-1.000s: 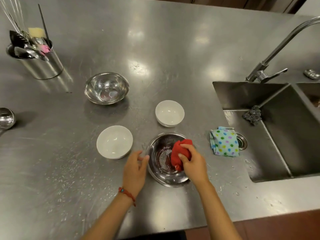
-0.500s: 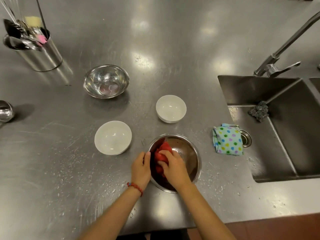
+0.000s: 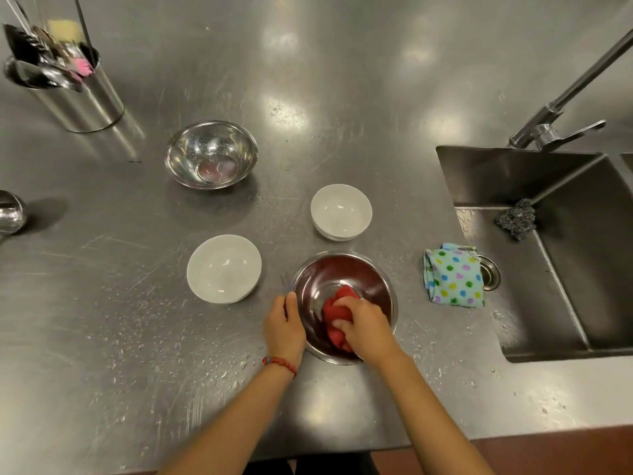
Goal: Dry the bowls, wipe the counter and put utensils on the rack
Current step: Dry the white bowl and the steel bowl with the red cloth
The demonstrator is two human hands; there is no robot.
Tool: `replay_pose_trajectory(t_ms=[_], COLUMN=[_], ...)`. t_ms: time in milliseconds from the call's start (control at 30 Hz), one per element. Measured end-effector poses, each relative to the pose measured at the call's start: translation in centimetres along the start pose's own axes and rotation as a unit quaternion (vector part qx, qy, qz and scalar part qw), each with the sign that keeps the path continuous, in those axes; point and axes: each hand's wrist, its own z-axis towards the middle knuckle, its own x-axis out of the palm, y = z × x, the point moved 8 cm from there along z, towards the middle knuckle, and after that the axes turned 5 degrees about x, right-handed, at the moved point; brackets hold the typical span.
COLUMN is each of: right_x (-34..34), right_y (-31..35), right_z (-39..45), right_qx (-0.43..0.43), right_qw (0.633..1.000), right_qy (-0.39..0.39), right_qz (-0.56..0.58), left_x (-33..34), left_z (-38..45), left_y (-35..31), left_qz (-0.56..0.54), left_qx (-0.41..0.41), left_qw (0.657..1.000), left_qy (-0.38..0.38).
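Right hand (image 3: 364, 325) clutches red cloth (image 3: 337, 315) inside steel bowl (image 3: 342, 272); left hand (image 3: 284, 325) seemingly cups its rim.

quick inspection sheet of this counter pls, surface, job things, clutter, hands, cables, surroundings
surface: scratched stainless steel counter, water droplets along the near part.
job's things: steel bowl being dried with a crumpled red cloth inside; second steel mixing bowl farther back; two white ceramic bowls, larger left, smaller behind; steel utensil holder with utensils, far left.
clutter: folded polka-dot cloth at the sink edge; steel wool scrubber; round shiny metal object at the left edge, unclear what.
hands: left hand holds the bowl's rim; right hand grips the red cloth.
cables: nothing seen.
surroundings: steel sink, tap.
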Motion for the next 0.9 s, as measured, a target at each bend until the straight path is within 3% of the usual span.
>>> replay_pose_trajectory(t_ms=[67, 133, 233, 367, 500, 633, 800, 900], right_x=[1.1, 1.5, 0.5, -1.6, -1.6, 0.5, 0.4, -0.6], right_y=[0.8, 1.8, 2.7, 1.4, -0.6, 0.0, 2.3, 2.5], right_z=[-0.1, 0.4, 1.4, 1.5, 0.6, -0.4, 0.4, 1.4], right_qx=[-0.004, -0.014, -0.032, -0.022, -0.006, 0.001, -0.027, -0.02], right_qw=[0.992, 0.986, 0.989, 0.99, 0.99, 0.996, 0.985, 0.991], right_qy=[0.029, -0.006, -0.093, -0.14, -0.068, 0.053, -0.078, -0.123], right_qz=[0.122, 0.165, 0.108, 0.006, -0.125, 0.078, 0.154, 0.048], left_x=[0.3, 0.3, 0.0, -0.3, -0.1, 0.6, 0.6, 0.4], left_z=[-0.1, -0.2, -0.2, -0.1, 0.1, -0.2, -0.3, -0.4], left_y=[0.3, 0.6, 0.5, 0.4, 0.7, 0.9, 1.2, 1.0], left_qz=[0.008, 0.009, 0.012, -0.004, -0.003, -0.002, -0.011, -0.008], left_qx=[-0.002, -0.005, -0.001, 0.004, 0.007, 0.007, 0.014, 0.018], left_qw=[1.0, 1.0, 1.0, 1.0, 1.0, 1.0, 1.0, 1.0], left_qy=[0.015, 0.026, 0.021, 0.008, -0.011, -0.009, 0.023, 0.02])
